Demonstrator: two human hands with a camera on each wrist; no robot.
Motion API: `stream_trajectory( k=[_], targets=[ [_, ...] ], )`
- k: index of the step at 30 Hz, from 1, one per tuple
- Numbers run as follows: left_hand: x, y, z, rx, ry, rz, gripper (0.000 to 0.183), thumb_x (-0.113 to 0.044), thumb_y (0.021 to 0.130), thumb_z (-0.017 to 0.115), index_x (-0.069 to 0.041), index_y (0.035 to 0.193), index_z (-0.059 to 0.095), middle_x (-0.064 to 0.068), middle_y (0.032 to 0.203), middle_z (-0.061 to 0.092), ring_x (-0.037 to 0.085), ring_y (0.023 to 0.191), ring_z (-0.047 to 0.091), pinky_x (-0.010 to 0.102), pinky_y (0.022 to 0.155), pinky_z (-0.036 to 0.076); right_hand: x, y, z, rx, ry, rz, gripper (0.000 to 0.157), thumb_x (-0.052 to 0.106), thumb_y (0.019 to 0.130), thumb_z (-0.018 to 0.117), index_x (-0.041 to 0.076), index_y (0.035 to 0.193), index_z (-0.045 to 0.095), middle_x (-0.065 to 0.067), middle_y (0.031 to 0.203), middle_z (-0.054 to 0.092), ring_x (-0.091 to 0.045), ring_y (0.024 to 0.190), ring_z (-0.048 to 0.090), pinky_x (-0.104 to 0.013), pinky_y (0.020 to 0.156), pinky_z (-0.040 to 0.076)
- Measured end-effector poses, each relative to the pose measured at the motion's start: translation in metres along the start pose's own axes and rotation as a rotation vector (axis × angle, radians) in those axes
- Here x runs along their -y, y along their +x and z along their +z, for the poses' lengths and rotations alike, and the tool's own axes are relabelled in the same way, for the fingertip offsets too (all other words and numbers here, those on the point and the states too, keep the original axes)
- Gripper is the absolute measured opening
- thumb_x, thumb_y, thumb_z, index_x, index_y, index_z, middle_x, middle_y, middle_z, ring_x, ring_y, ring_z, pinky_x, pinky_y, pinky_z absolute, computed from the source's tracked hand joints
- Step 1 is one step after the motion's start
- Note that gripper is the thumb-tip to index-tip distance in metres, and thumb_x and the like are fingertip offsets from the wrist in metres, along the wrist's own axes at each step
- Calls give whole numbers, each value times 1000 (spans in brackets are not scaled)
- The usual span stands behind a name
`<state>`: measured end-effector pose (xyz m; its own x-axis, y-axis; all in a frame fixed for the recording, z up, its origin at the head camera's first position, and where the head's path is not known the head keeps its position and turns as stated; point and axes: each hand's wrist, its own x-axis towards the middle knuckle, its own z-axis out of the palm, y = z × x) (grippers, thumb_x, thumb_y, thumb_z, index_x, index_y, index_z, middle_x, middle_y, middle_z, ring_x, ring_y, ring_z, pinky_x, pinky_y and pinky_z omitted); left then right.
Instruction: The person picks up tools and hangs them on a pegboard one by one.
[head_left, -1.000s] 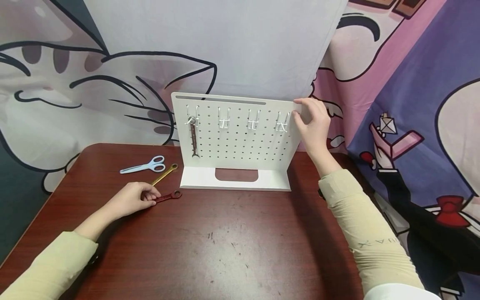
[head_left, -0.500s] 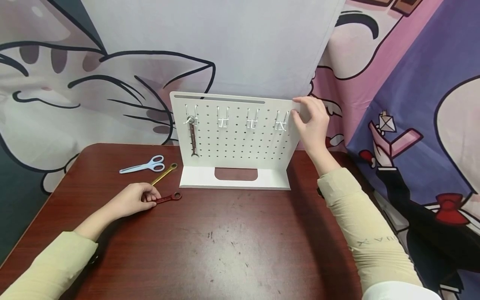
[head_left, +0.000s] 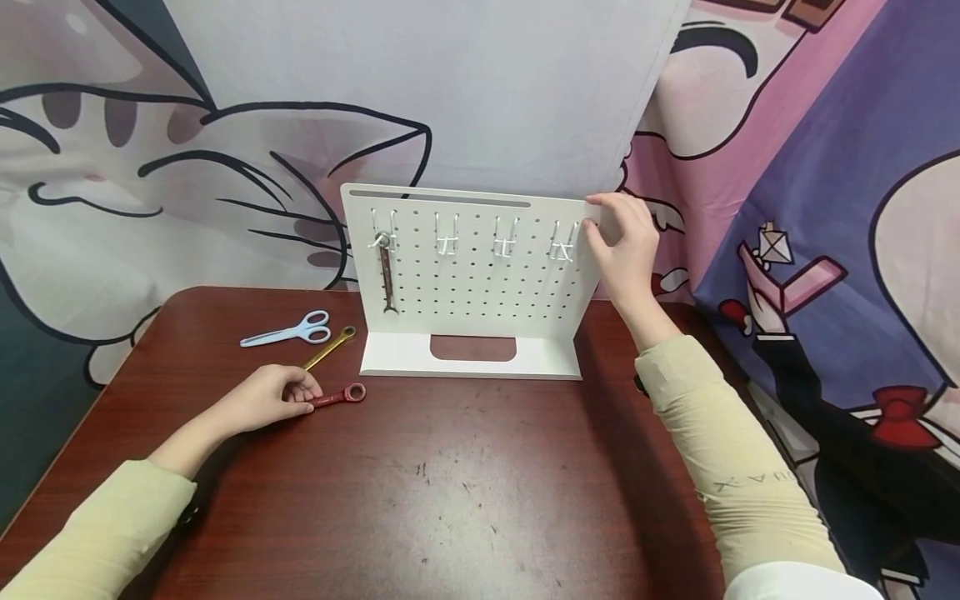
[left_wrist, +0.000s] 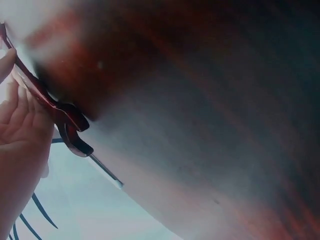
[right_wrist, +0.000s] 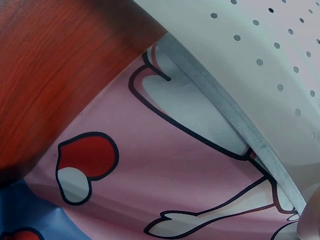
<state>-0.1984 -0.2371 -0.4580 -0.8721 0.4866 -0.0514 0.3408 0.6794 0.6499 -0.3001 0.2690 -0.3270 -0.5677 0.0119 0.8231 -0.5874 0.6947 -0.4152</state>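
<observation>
My left hand [head_left: 262, 400] pinches a red combination wrench [head_left: 337, 397] at the left of the table; its ring end points toward the pegboard. In the left wrist view the open end of the red wrench [left_wrist: 72, 127] sticks out past the hand. The white pegboard [head_left: 480, 292] stands upright on its base at the back. My right hand [head_left: 630, 246] grips its upper right edge, thumb on the front. A dark wrench [head_left: 387, 279] hangs from the leftmost hook. Beside my left hand a gold wrench [head_left: 330, 348] lies on the table, partly hidden by the hand.
Light blue scissors [head_left: 288, 332] lie to the left of the gold wrench. Farther right on the pegboard are white wire hooks [head_left: 447, 242] with nothing hung on them. A printed cloth [head_left: 525, 100] hangs behind the brown table [head_left: 450, 483].
The red wrench has turned slightly in my left hand, so its ring end shows more openly. My right hand stays on the pegboard's edge.
</observation>
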Motion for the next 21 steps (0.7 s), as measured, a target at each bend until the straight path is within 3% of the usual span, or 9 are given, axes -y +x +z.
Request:
stream_trajectory(
  k=[12, 21],
  targets=[
    [3, -2, -4, 49, -51, 10, 11, 0, 89, 81, -4, 97, 76, -4, 81, 67, -1, 73, 55, 20, 66, 51, 4, 0, -1, 7, 13, 25, 24, 3, 96, 75, -1, 120, 75, -20, 121, 76, -35, 124, 64, -41, 114, 46],
    [-1, -3, -3, 56, -26, -8, 10, -3, 90, 81, -5, 98, 76, -4, 85, 70, 0, 77, 57, 19, 69, 53, 4, 0, 0, 3, 14, 31, 25, 2, 95, 75, -1, 120, 76, -19, 120, 76, -35, 123, 64, -40, 114, 46]
  ],
)
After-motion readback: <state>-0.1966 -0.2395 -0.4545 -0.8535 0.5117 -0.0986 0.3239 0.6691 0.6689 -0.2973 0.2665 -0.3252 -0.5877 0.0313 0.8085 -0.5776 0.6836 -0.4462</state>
